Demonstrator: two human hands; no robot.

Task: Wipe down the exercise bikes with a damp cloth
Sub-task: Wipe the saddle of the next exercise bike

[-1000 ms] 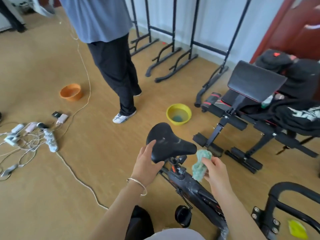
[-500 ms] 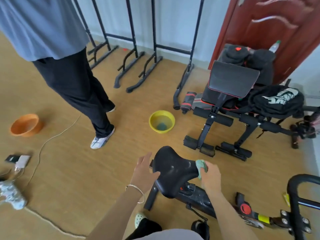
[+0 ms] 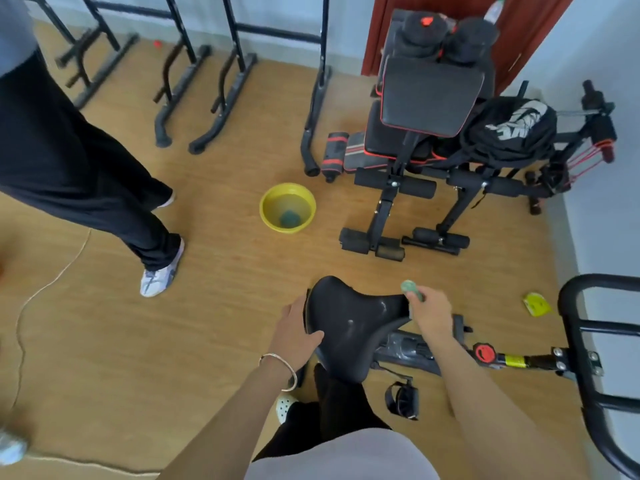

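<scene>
Mostly hidden, the cloth [image 3: 411,288] sits pinched in the right hand [image 3: 431,315]; left hand [image 3: 296,332] grips the saddle [image 3: 349,323]

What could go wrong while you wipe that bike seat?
The cloth is a small wad in the right hand at the narrow tip of the seat, so it might slip off. The yellow bowl stands on the floor near the other person; a kick could spill it. The white cord could trip someone.
</scene>
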